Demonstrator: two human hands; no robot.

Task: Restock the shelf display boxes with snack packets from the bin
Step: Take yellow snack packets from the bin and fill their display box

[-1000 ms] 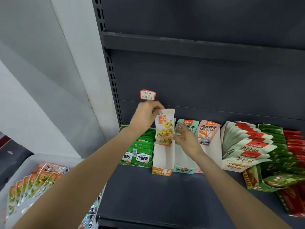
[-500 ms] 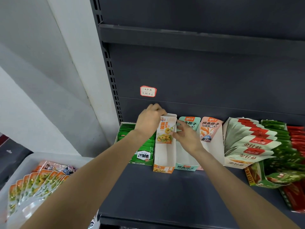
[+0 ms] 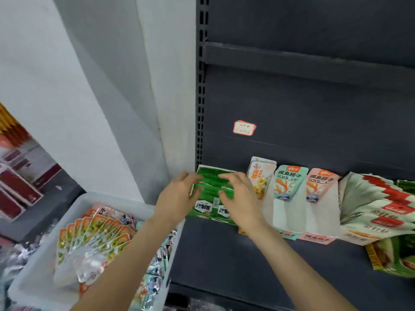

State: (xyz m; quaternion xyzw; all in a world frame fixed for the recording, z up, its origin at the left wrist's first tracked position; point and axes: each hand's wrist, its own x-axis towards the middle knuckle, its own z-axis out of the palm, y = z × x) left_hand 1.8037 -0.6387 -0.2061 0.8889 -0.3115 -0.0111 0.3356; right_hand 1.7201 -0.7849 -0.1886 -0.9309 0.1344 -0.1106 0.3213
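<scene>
We have both hands on the green display box (image 3: 210, 213) at the far left end of the dark shelf (image 3: 224, 250), hard against the slotted upright (image 3: 200, 108). Our left hand (image 3: 178, 198) curls over the box's left edge, fingertips on the green packets (image 3: 212, 184) stacked inside; our right hand (image 3: 239, 196) lies over their right side, fingers bent down onto the stack. Whether either hand truly pinches a packet we cannot tell.

Just right of our right hand stands the narrow white box holding one upright yellow-print packet (image 3: 260, 178), then the mint box (image 3: 288, 182) and the pink box (image 3: 320, 185), all side by side and touching. The shelf deck in front of the boxes is bare out to its front lip.

Below left, the grey bin (image 3: 107, 199) sits beside the shelf, with a fan of orange-and-green packets (image 3: 94, 234) in it.

Half a second ago our hands were setting the yellow-print packet into its white box; now they have let go of it and shifted left to the green box, and the view has swung left too.
</scene>
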